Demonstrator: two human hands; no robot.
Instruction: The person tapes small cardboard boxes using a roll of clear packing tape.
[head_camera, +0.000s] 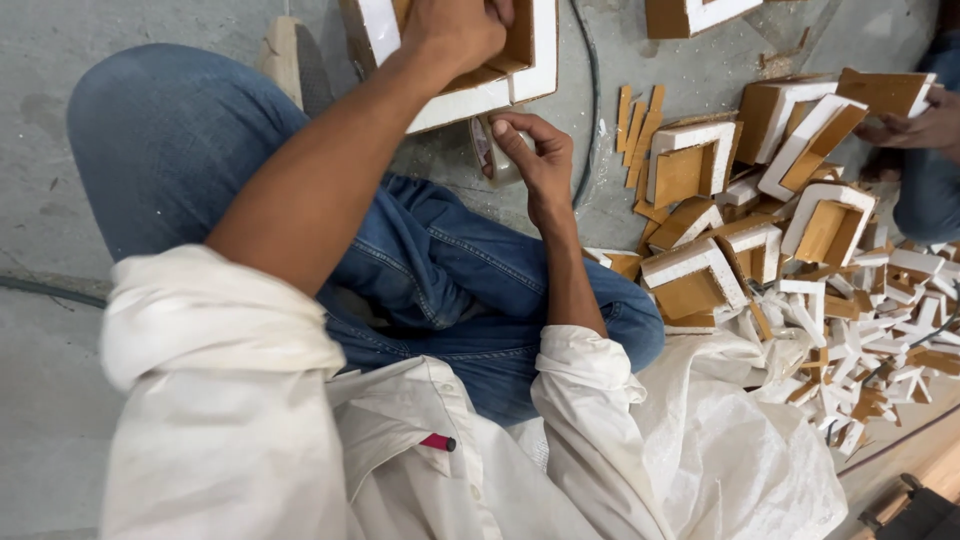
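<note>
I sit cross-legged on a grey concrete floor in blue jeans and a white shirt. My left hand (455, 30) reaches forward and presses on a frame of white-edged brown board (470, 95) lying on the floor ahead of my knee. Its fingers are curled over the inner brown edge. My right hand (538, 150) rests just below that frame, fingers closed around a small pale glue bottle (490, 150). The bottle's far end is hidden under the frame's corner.
A heap of white-and-brown box-shaped pieces (760, 210) and small offcuts (870, 350) lies to my right. Loose brown strips (638, 125) and a dark cable (593, 90) lie beside the frame. Another person's hand (915, 125) holds a piece at far right. A white sack (730, 440) is near my hip.
</note>
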